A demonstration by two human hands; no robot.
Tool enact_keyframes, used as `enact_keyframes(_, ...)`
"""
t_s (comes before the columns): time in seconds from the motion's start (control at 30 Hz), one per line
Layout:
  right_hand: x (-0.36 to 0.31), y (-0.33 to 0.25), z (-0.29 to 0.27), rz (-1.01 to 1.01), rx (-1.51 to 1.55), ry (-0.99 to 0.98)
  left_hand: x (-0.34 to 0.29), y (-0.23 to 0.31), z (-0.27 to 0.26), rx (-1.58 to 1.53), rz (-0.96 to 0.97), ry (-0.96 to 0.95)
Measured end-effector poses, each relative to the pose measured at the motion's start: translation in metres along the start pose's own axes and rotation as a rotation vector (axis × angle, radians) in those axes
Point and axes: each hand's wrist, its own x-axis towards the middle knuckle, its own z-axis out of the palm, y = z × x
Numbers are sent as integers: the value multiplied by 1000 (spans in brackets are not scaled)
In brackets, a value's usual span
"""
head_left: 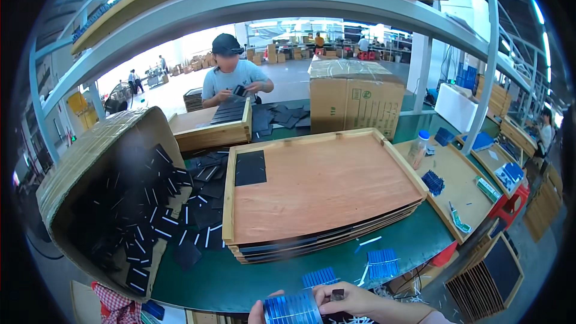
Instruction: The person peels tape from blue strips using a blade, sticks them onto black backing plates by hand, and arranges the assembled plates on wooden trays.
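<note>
At the near edge of the green table, my left hand [258, 313] and my right hand [348, 300] hold a blue striped solar panel [293, 309] between them. My left fingers grip its left side, partly cut off by the lower edge of the picture. The right thumb and fingers pinch its right side. A small dark square [338, 294] shows on my right fingers; I cannot tell what it is. Just beyond lie two more blue striped panels, one on the left [320, 277] and one on the right [384, 263], with a thin white strip [369, 241] near them.
A stack of wooden trays [324, 186] stands ahead, with one black square plate [250, 168] in the top tray. A tipped cardboard box [54, 192] spills black plates at left. Across the table, a person [231, 78] handles a dark plate. A side board [462, 195] holds a glue tube [459, 219].
</note>
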Motion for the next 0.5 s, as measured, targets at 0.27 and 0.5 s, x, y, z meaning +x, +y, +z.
enact_keyframes(0.27, -3, 8, -7, 10, 15, 60, 5, 14, 13, 48, 19, -33)
enact_keyframes(0.5, 0, -21, 17, -346, -1068, 227, -5, -5, 5, 571, 103, -149)
